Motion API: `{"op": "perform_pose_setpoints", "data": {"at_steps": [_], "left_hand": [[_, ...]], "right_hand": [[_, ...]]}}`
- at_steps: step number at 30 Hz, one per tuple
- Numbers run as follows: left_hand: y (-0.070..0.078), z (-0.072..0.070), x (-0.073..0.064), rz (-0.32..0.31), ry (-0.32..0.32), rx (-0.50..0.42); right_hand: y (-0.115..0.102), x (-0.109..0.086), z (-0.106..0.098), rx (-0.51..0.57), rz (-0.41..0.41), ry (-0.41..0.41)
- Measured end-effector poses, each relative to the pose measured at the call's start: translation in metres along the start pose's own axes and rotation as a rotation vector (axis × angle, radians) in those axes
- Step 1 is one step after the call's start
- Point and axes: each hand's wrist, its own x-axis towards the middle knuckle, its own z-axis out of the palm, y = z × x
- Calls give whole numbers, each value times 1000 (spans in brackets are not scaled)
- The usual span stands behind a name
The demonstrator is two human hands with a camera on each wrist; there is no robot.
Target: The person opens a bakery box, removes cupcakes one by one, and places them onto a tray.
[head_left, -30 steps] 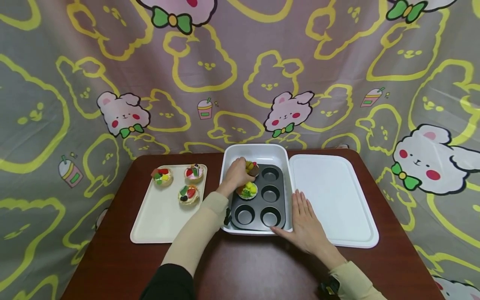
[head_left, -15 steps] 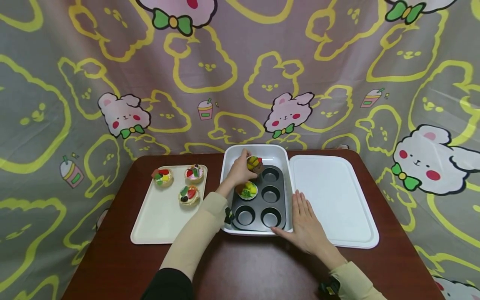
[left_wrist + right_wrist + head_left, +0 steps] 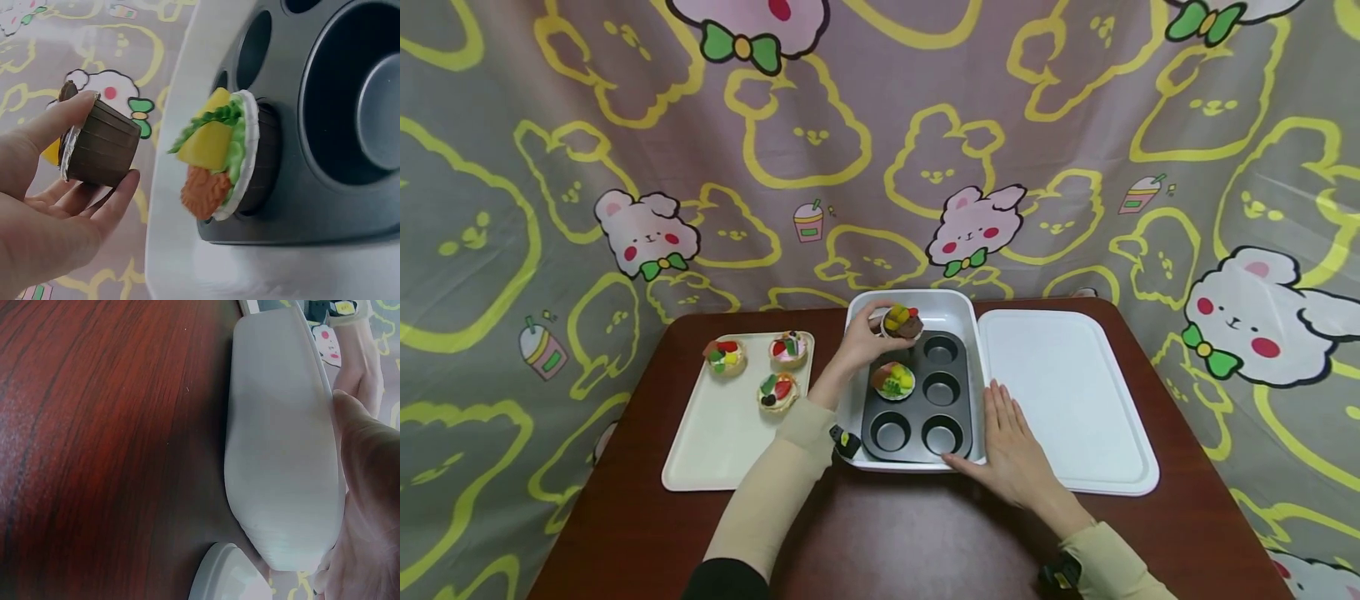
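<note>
I see the person's left arm (image 3: 775,496) stretched forward and angled inward, reaching farther out than the right arm (image 3: 1112,567), which slants in from the other side. The left hand (image 3: 859,343) pinches, its thumb set opposite the bent fingers. The right hand (image 3: 1017,460) has its back turned up, fingers straight and close together, pointing forward, thumb spread inward.

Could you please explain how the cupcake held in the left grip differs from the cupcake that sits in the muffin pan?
Place: the held cupcake is in the left grip, clear of the muffin pan, while the seated cupcake sits in it. Topping: the held cupcake shows yellow, brown and red; the seated cupcake shows yellow, green and orange-brown. Both have dark cases with whitish rims.
</note>
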Motion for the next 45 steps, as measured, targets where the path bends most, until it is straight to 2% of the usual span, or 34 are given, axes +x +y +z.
{"op": "perform_pose_setpoints", "data": {"at_steps": [5,9,18,32,37,45], "left_hand": [[-2,-16,-13,-5,4,-26],[-5,-30,-26,1,31,-22],[-14,-59,-59,54,104,43],[-36,-106,-99,-16,175,22],[-39,-120,-112,-61,235,1],[-51,-144,-127,-92,326,-5]], "right_hand": [[-1,0,0,3,-2,0],[-2,0,0,8,-3,-2],[-1,-1,1,-1,-8,10],[-1,1,2,2,2,-8],[0,1,3,5,-1,-2],[0,1,3,11,2,0]]}}
